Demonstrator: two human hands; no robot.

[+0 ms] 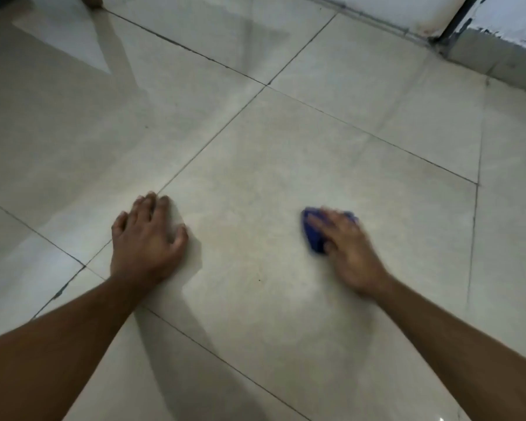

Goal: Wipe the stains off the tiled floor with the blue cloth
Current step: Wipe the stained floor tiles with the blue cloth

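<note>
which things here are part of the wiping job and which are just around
Part of the job:
blue cloth, under the right hand
tiled floor
left hand, flat on the floor

Just around:
wall at the far edge
dark frame by the wall
brown object at top left, too cropped to identify

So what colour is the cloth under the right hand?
Blue, bordering on purple; the cloth shows in the head view.

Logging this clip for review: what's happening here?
A person is down on a tiled floor, seen from their own head camera. The right hand presses a bunched blue cloth flat on a tile; hand and cloth are blurred, which suggests a wiping stroke. The left hand rests on the floor, empty, fingers spread, apparently for support. A small dark speck sits on the tile between the arms.
</note>
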